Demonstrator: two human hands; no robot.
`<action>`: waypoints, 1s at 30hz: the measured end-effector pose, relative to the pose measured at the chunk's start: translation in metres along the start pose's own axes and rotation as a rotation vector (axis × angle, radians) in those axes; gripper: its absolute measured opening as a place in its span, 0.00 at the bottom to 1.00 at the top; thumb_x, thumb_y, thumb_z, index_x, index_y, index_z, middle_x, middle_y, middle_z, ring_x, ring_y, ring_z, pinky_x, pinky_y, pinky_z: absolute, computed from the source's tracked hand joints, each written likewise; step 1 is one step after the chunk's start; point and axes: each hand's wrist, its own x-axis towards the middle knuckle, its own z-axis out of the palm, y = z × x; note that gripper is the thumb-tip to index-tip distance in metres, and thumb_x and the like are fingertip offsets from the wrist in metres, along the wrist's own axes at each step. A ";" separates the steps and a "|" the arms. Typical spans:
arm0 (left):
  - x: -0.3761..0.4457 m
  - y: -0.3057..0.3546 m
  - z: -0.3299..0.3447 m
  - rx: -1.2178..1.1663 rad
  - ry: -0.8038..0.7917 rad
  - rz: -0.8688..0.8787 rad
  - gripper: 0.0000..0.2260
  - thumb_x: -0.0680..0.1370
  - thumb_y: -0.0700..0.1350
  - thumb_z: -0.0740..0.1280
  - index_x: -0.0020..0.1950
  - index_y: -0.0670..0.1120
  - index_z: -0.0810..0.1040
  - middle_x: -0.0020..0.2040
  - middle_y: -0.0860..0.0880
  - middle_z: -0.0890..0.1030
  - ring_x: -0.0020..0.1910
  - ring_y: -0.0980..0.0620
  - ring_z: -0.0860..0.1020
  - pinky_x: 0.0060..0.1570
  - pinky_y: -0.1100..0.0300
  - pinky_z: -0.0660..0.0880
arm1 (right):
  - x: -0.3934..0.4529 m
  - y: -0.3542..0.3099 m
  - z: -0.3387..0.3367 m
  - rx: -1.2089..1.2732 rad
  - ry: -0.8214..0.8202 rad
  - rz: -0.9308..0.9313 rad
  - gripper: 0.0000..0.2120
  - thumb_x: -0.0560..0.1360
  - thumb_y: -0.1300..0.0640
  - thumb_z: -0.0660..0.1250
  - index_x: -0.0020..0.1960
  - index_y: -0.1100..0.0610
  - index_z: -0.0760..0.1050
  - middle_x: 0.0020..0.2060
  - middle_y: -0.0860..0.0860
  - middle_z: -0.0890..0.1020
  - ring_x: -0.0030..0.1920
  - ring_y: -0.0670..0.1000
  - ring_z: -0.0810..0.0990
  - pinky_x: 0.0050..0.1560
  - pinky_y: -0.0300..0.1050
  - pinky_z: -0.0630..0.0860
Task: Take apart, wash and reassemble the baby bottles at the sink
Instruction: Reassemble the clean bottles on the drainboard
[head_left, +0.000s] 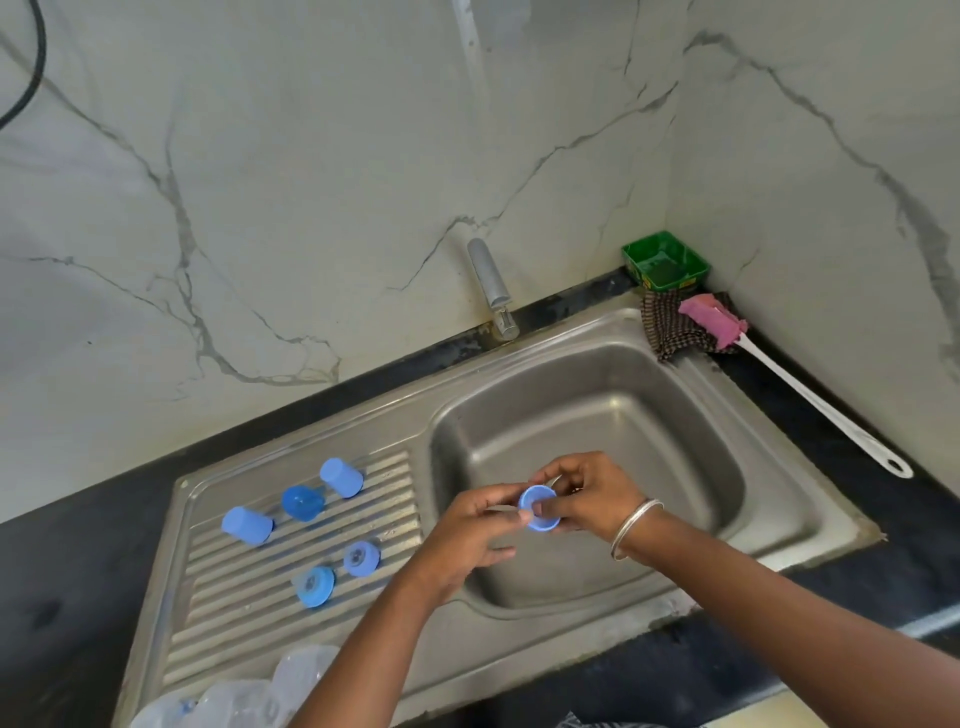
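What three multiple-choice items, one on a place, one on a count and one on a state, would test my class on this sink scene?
1. Where does the pink-headed brush lie?
A. In the basin
B. On the counter right of the sink
C. On the drainboard

2. How many blue parts lie loose on the drainboard?
A. Three
B. Five
C. Seven

3. What holds the blue ring?
A. Both hands
B. Left hand only
C. Nothing

Answers:
1 B, its head rests on the checked cloth near the corner.
2 B, two caps and three rings or collars lie on the ridges.
3 A, the left hand and right hand pinch it over the basin.
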 end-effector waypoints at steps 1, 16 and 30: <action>0.001 0.001 0.002 0.007 0.049 -0.006 0.10 0.76 0.48 0.73 0.57 0.54 0.84 0.54 0.54 0.85 0.57 0.61 0.81 0.55 0.51 0.80 | 0.001 0.002 0.001 -0.038 0.016 -0.013 0.11 0.65 0.66 0.78 0.44 0.58 0.82 0.28 0.52 0.82 0.30 0.51 0.82 0.34 0.46 0.81; 0.011 -0.013 0.012 0.462 0.390 0.229 0.06 0.78 0.47 0.70 0.45 0.49 0.86 0.33 0.47 0.82 0.29 0.50 0.77 0.35 0.52 0.76 | -0.003 0.005 0.010 -0.236 0.144 -0.140 0.03 0.70 0.57 0.75 0.39 0.51 0.82 0.32 0.49 0.83 0.31 0.52 0.84 0.35 0.54 0.83; 0.007 -0.019 0.010 0.492 0.458 0.251 0.06 0.78 0.47 0.70 0.49 0.51 0.87 0.29 0.57 0.80 0.29 0.61 0.76 0.32 0.70 0.68 | -0.001 0.004 0.012 -0.372 0.064 -0.122 0.09 0.61 0.56 0.78 0.39 0.47 0.82 0.33 0.44 0.84 0.34 0.44 0.82 0.41 0.44 0.80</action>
